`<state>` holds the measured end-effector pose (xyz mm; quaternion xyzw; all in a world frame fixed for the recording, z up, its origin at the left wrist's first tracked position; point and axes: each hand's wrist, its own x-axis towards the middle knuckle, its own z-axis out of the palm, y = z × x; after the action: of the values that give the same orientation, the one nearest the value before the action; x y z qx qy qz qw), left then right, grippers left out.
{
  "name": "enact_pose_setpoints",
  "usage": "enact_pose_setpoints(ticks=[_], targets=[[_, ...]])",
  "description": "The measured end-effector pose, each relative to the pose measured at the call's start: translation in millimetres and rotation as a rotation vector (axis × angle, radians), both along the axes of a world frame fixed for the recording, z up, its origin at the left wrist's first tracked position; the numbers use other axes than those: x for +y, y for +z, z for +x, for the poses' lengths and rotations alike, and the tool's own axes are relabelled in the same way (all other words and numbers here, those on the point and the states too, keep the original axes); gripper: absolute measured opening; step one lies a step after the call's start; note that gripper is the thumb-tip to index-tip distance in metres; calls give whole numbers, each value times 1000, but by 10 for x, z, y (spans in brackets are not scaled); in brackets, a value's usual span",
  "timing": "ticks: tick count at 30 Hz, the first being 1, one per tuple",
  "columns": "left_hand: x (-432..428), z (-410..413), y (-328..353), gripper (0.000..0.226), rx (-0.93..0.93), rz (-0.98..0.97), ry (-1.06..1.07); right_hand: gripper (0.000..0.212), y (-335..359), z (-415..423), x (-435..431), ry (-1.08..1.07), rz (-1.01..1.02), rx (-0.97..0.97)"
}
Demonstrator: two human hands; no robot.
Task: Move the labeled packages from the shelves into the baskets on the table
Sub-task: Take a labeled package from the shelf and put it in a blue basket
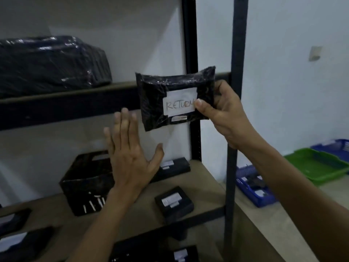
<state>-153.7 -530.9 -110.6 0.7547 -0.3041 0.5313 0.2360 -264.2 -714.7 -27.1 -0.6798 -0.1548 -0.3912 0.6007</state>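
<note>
My right hand [222,112] grips a small black plastic-wrapped package [156,103] by its right edge, thumb on its white label that reads "RETURN". The package is held upright in the air in front of the upper shelf's edge. My left hand [130,154] is raised below and left of it, fingers straight and spread, holding nothing. Several more black packages with white labels lie on the lower shelf [204,186], among them a flat package [174,202] near the front and another flat package [174,166] further back.
A big black wrapped bundle [51,63] fills the upper shelf at left. A black box [88,184] stands on the lower shelf. Dark metal uprights [237,72] frame the rack. At right, a blue basket [253,190], a green basket [319,165] and another blue basket [334,146] sit on the table.
</note>
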Motion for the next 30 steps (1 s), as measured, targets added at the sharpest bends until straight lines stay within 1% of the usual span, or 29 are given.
enact_pose_setpoints(ticks=[5,8,14,19,23,25,27,30], targets=[[-432,-463,-722,91,216,82,-161,22,-419,-568,-440,-35,1,105],[-763,-867,-1011,85,336,99,-209,23,-673,-963,-821,-54,30,165],[-1640,-1656,-1414,84,455,139,-232,23,-1123,-1756,-1686,-78,82,251],[-2300,-2156,-1665,86,584,210,-285,21,-1480,-2152,-2325,-141,84,392],[-2734,-2277,-1845,86,664,237,-294,20,-1795,-2260,-2767,-182,103,455],[-2943,-2269,-1963,88,692,258,-304,21,-1953,-2251,-2985,-209,145,467],[-3161,-2211,-2101,91,715,288,-314,24,-2108,-2203,-3220,-241,180,485],[-3487,-2032,-2337,93,748,312,-289,25,-2330,-2054,-3589,-290,177,542]])
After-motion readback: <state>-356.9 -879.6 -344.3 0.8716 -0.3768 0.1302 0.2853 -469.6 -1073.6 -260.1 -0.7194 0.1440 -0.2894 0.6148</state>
